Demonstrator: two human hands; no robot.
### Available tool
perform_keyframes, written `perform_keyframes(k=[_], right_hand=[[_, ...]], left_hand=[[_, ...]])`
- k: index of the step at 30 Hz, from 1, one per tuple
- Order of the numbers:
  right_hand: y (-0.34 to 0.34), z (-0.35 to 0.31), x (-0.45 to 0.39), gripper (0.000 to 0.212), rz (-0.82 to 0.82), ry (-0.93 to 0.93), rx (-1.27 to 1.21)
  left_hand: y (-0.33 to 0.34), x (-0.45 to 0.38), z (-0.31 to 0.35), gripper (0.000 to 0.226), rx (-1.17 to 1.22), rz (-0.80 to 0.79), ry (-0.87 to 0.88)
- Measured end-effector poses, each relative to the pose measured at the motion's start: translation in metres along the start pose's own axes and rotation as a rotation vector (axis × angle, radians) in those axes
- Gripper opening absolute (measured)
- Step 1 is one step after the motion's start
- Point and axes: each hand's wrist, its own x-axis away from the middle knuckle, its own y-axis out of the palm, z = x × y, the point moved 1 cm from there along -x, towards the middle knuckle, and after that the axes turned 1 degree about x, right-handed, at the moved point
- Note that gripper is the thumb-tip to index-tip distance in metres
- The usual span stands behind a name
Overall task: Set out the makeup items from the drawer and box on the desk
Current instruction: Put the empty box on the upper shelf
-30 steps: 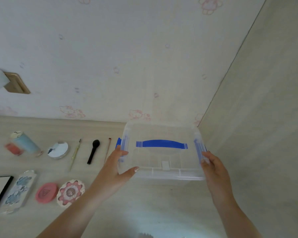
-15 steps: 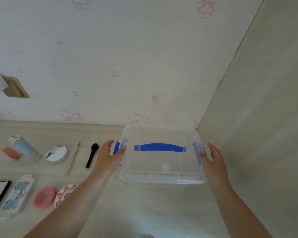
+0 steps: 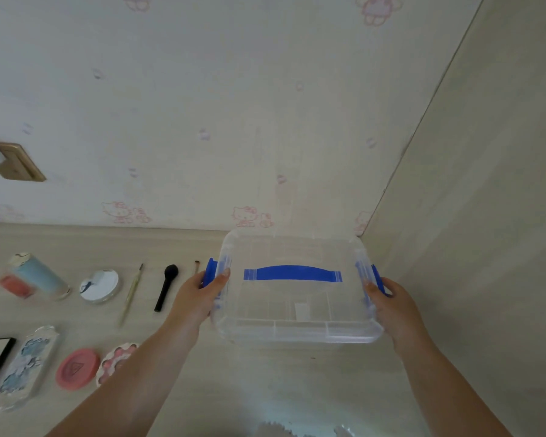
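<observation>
I note the clear box (image 3: 297,288) now sits further back on the worktop (image 3: 265,373) near the wall corner than a second ago, left hand (image 3: 199,298) and right hand (image 3: 391,305) still gripping its blue side latches, apparently empty, so set-out looks nearly done.

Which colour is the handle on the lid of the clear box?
Blue: the handle on the clear box, seen in the head view.
</observation>
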Motion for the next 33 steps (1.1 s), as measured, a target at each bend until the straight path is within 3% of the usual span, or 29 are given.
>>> perform_keyframes(k=[2,5,10,33], right_hand=[[0.000,-0.003,0.004,0.052,0.056,-0.066,0.028],[0.001,-0.006,0.007,0.056,0.084,-0.136,0.054],[0.001,0.001,0.002,0.045,-0.007,-0.139,-0.010],[0.004,0.003,0.000,0.043,0.030,-0.311,0.072]], left_hand=[[0.004,0.002,0.002,0.030,-0.002,0.072,0.071],[0.007,0.005,0.003,0.034,-0.022,0.084,0.118],[0.008,0.005,-0.005,0.047,0.016,0.028,0.097],[0.015,0.004,-0.002,0.046,0.077,0.112,0.140]])
